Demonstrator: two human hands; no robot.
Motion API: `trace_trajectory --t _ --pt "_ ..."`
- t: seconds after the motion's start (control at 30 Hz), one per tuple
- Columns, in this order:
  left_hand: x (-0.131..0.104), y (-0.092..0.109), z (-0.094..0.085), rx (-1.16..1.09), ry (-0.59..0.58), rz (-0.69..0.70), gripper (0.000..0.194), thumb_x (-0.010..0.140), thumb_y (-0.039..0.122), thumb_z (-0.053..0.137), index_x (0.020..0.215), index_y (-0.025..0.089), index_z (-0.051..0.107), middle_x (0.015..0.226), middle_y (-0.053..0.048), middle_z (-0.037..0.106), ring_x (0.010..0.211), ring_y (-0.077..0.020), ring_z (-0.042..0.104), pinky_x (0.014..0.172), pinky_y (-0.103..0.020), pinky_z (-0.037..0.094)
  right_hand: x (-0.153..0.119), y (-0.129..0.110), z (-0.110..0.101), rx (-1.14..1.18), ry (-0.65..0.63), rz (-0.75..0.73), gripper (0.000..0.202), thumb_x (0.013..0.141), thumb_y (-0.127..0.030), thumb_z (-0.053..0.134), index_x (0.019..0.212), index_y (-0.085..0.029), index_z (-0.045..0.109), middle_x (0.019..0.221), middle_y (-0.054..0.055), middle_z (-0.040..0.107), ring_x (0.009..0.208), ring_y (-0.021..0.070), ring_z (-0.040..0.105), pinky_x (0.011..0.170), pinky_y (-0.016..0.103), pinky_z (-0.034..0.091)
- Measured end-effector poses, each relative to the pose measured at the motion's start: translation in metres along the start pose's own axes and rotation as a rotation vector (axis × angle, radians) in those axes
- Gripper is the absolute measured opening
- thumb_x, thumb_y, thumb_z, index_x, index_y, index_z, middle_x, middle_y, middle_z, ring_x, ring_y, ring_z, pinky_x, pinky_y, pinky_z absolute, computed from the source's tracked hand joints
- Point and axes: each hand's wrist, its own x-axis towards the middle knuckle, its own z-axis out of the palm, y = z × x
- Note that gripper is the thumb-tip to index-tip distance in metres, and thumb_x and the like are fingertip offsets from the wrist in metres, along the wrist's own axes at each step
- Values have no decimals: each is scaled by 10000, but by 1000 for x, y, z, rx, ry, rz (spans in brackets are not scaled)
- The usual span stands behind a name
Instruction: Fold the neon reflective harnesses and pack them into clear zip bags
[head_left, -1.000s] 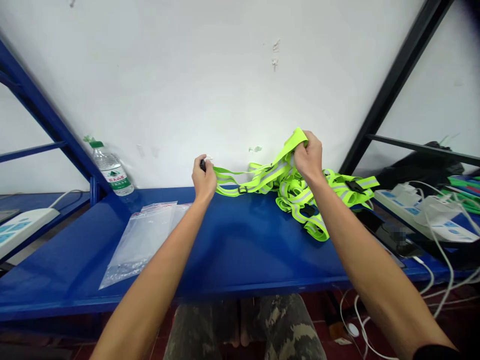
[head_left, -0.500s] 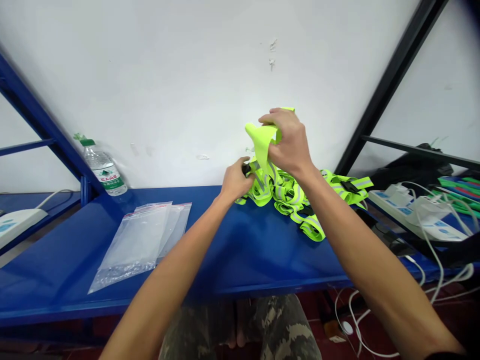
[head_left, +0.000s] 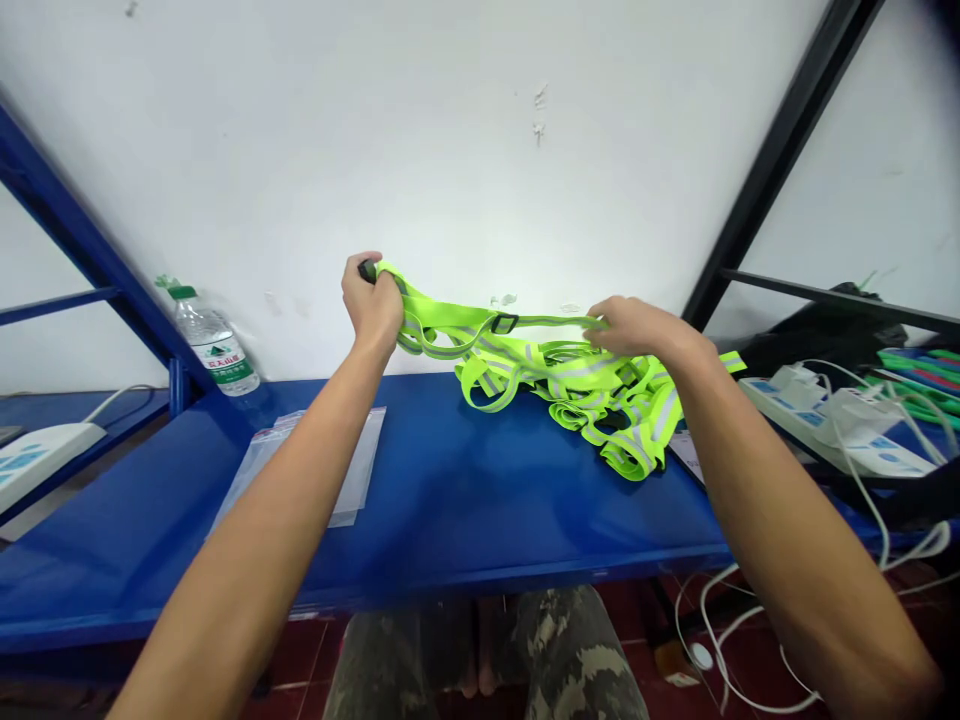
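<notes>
My left hand is raised in front of the wall, closed round one end of a yellow-green reflective strap and a black buckle. The strap stretches to the right, with a black slider midway. My right hand pinches the strap near its other end, just above the heap. Below it lies a tangled pile of yellow-green straps with grey reflective stripes, some parts rolled up, on the blue table.
Clear plastic bags lie under my left forearm. A water bottle leans by the blue frame at the left. Power strips, white cables and a phone are around the sides.
My left hand has moved left and up with the buckle and strap end. My right hand has moved right and down, and the strap is now stretched between both hands.
</notes>
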Motion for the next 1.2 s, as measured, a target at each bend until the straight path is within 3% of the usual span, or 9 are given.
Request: trace_trajectory --t 0.1,0.17,0.4,0.5,0.73,0.8,0.93,1.03,1.2 --pt "11 24 4 -14 -10 72 224 827 51 483 1019 131 564 961 -16 605 1008 -160 603 943 -297 470 -10 -6 0 259 -478 -233 488 676 -396 768 1125 -219 693 902 71 743 713 226 672 613 338 510" --pt "19 41 6 8 -29 117 216 844 19 455 1029 77 551 961 -19 599 1034 -166 600 945 -305 462 -12 -8 8 438 -585 -327 548 730 -452 716 1234 -252 637 975 53 745 738 203 688 588 304 516" --pt "35 78 5 53 41 252 239 935 67 304 1071 48 501 945 22 547 1093 -171 597 932 -301 437 -8 -15 80 139 -350 -332 500 521 -254 834 1007 -214 721 1108 80 710 968 275 676 809 360 540" --pt "41 82 -3 80 140 239 260 891 -32 295 1039 38 498 897 29 516 1056 -138 595 910 -270 430 -7 -14 96 54 -302 -277 203 636 -280 759 802 -174 707 850 86 730 787 248 688 706 327 531" --pt "66 30 -32 276 252 36 236 778 12 629 974 99 532 766 38 508 764 -102 532 876 -307 470 28 13 48 730 286 161 168 840 -267 533 858 -142 644 615 56 653 443 146 578 468 279 444" --pt "64 12 -42 283 76 -21 422 665 17 743 1031 107 552 710 54 491 699 -105 506 838 -334 487 41 19 26 843 524 207 249 885 -334 496 910 -124 627 681 106 670 466 136 594 467 269 432" --pt "40 -4 -57 127 -641 -229 553 513 14 833 1017 131 636 678 30 561 622 -124 536 756 -353 489 52 25 0 727 946 251 371 941 -320 339 1048 -71 592 848 189 685 619 153 656 517 262 429" --pt "16 -2 -55 28 -766 -310 484 564 81 806 1019 152 658 754 -11 620 639 -140 585 701 -327 482 40 25 3 642 642 210 309 874 -218 434 1064 -72 628 846 158 701 610 177 644 526 280 445" --pt "-14 14 -38 -104 -668 -265 346 745 213 676 1077 137 618 782 -60 675 780 -198 658 720 -324 496 0 12 9 485 -339 -152 343 689 -189 658 1025 -156 720 904 70 736 853 239 674 697 293 518"
